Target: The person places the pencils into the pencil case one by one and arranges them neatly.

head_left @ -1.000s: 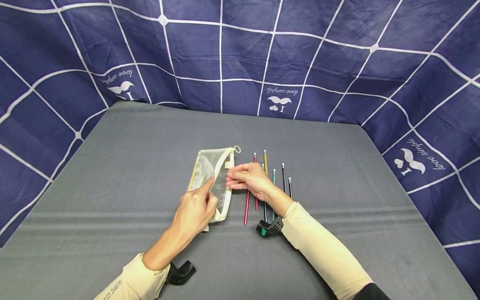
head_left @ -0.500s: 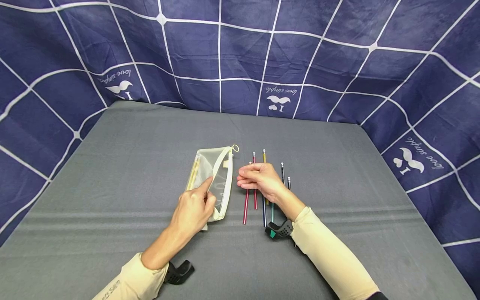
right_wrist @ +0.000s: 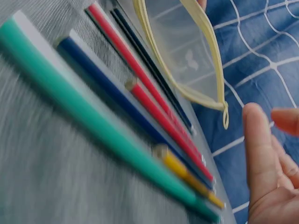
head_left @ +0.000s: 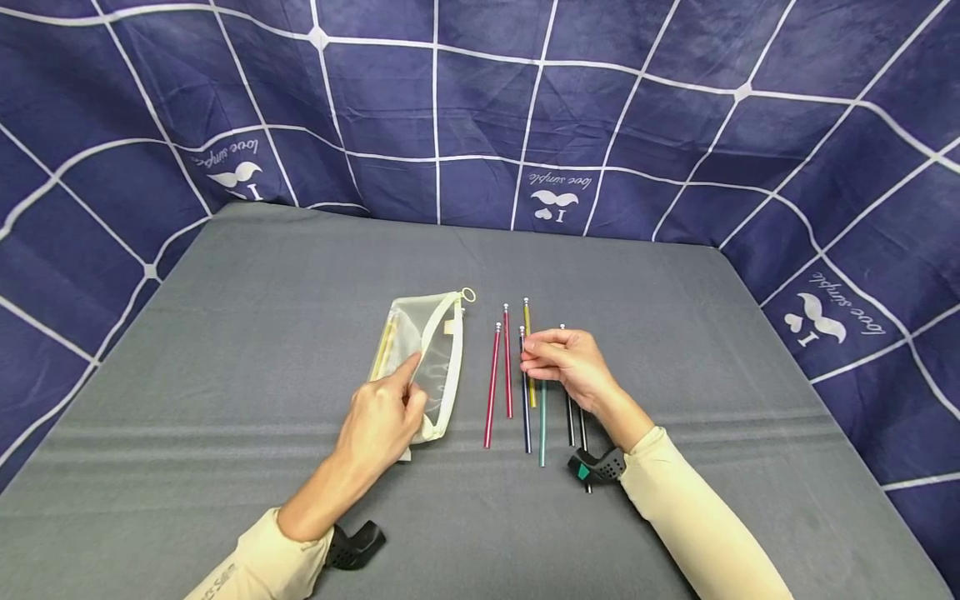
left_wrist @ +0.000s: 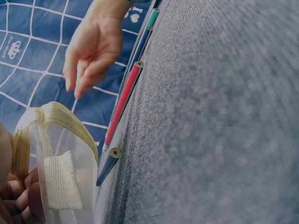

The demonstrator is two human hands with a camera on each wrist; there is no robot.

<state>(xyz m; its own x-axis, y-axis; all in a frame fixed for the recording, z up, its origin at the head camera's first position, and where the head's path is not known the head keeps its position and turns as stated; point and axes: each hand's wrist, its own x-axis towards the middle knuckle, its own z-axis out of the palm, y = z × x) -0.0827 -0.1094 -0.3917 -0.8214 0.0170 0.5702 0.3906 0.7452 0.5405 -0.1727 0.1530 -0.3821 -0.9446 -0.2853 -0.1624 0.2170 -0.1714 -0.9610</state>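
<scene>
left hand (head_left: 381, 417) grips the near end of the clear pouch (head_left: 412, 325), index finger straight against its gaping mouth. pouch sits just left of the pencils. right hand (head_left: 566, 367) hovers above them, released, fingers loosely bent. on gray table (head_left: 300, 292), left to right: two red pencils (head_left: 492, 387), navy pencil (head_left: 527, 417), yellow pencil (head_left: 532, 396), green pencil (head_left: 543, 425), two black pencils (head_left: 571, 421).

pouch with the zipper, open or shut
The pouch is open: its zipper edges stand apart in the head and right wrist views, and the left hand holds one side.
</scene>
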